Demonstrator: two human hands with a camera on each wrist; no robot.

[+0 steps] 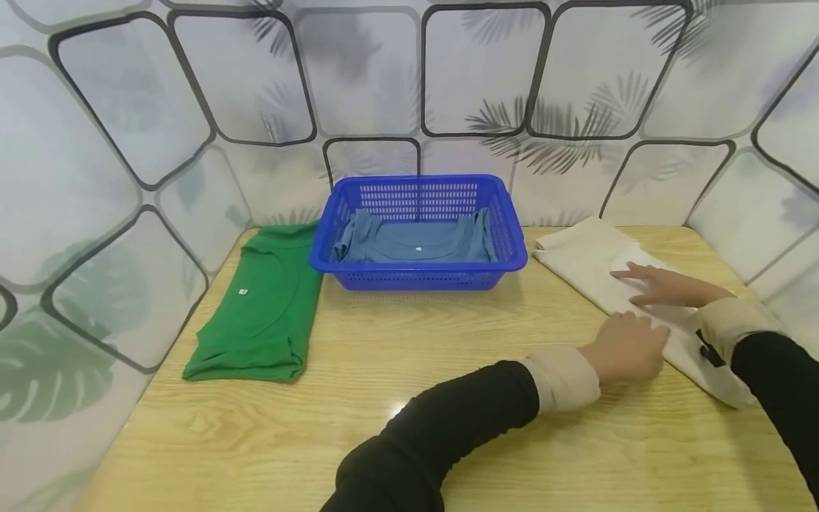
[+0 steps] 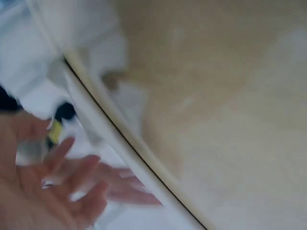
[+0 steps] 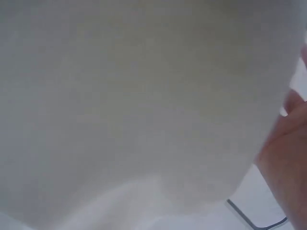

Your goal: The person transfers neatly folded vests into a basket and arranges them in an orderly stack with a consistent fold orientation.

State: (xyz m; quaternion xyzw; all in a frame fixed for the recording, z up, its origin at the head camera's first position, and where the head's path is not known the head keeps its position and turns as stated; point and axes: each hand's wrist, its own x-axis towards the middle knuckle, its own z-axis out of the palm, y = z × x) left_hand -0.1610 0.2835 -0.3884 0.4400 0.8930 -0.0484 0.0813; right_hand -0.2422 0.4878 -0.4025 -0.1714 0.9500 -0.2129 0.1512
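Observation:
A white piece of folded cloth [image 1: 589, 263] lies slantwise at the right of the table. My right hand [image 1: 675, 286] rests on it with the fingers spread; in the right wrist view pale cloth fills most of the picture beside the hand [image 3: 288, 158]. Along the cloth's near edge is my left hand [image 1: 627, 348], slightly blurred. Its fingers are loosely bent in the left wrist view, where the hand [image 2: 53, 187] shows nothing held. Whether it touches the cloth I cannot tell.
A blue plastic basket [image 1: 419, 267] stands at the back middle, holding a folded blue shirt [image 1: 416, 240]. To its left lies a folded green shirt [image 1: 262, 306] with a small white label. Patterned fabric walls [image 1: 358, 71] enclose the wooden table [image 1: 256, 434].

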